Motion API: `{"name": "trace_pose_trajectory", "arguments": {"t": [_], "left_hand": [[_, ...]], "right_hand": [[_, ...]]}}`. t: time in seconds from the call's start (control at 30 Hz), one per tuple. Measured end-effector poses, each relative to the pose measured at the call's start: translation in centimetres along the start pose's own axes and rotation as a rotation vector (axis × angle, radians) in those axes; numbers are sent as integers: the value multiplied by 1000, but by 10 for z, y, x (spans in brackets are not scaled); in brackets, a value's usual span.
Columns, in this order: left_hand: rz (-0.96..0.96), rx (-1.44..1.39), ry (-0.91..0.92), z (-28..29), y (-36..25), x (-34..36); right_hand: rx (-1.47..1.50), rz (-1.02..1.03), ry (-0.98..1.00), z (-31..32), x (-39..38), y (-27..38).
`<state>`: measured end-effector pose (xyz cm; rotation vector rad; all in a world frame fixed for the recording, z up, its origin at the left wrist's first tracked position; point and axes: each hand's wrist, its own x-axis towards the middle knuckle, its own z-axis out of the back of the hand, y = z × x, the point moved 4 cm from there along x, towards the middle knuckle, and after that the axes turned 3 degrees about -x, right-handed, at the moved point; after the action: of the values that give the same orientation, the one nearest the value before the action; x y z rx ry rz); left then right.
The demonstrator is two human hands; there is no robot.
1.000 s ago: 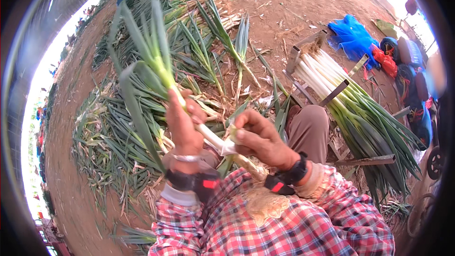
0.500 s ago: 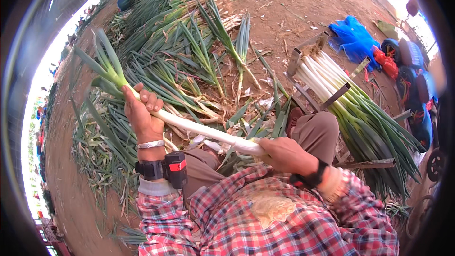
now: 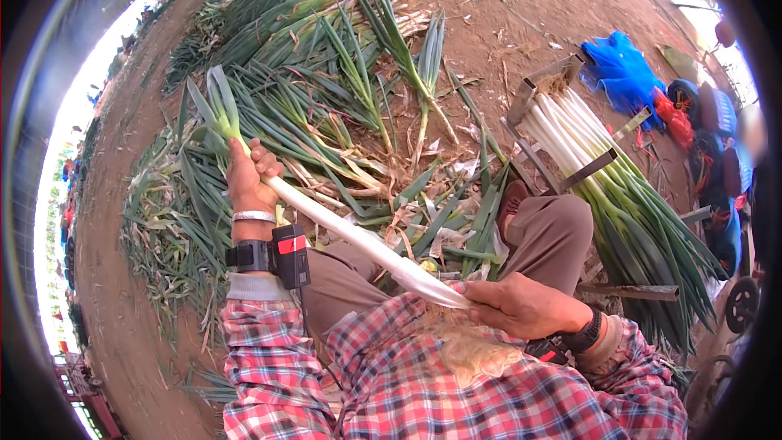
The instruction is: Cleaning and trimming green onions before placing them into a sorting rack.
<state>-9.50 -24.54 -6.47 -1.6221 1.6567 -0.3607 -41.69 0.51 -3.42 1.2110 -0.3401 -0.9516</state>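
Note:
A long green onion (image 3: pixel 342 228) slants across my lap, its leafy green top at the upper left and its white stalk running down to the right. My left hand (image 3: pixel 254 175) is closed around it where the green turns white. At the lower end of the stalk, my right hand (image 3: pixel 529 305) pinches with fingers pressed together. The outer skin there looks loosened around the white part. The very tip is partly hidden by the right fingers.
To the right, a metal rack (image 3: pixel 599 167) holds a bundle of cleaned green onions (image 3: pixel 595 143). Unpeeled green onions (image 3: pixel 293 20) pile up ahead. Leaf scraps (image 3: pixel 163 236) lie at left. A blue mesh bag (image 3: pixel 615 65) and a red bag (image 3: pixel 674 118) are farther right.
My right hand has moved down and right, nearer my body. The green onion now slants more steeply, and its lower end has dropped. My left hand keeps its grip.

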Motion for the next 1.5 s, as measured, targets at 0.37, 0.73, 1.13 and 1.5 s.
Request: {"name": "trace_pose_trajectory", "arguments": {"t": [0.37, 0.73, 1.13, 1.5], "left_hand": [[31, 52, -104, 12, 3, 37], [-257, -154, 297, 26, -94, 32], [-58, -495, 971, -82, -56, -62], [-151, -205, 687, -72, -43, -88]], "right_hand": [[23, -192, 36, 6, -7, -5], [-181, -255, -254, 40, 3, -69], [34, 509, -282, 5, 132, 37], [-8, 536, -496, -21, 116, 28]]}}
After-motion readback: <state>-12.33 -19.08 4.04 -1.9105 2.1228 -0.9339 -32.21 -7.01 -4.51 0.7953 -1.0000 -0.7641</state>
